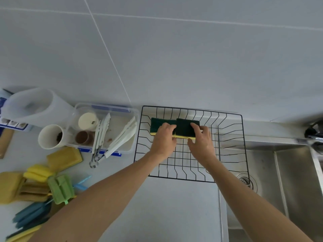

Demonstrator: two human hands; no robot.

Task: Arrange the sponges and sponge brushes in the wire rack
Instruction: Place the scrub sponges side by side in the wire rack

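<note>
The rack (225, 123) straddles counter (166, 206) and sink (288, 172). Inside, along its far side, 2 sponges lie side by side, touching. The left hand (164, 142) presses spread fingers on the left sponge (157, 124); the right hand (202, 142) pinches the right sponge (185, 128). More sponges (38, 172) lie far left.

I see two green-topped, yellow-bottomed sponges (185, 129) lying flat, side by side, touching, at the far end inside the black wire rack (190, 179); more sponges and sponge brushes (36, 187) lie heaped well left of it.
</note>
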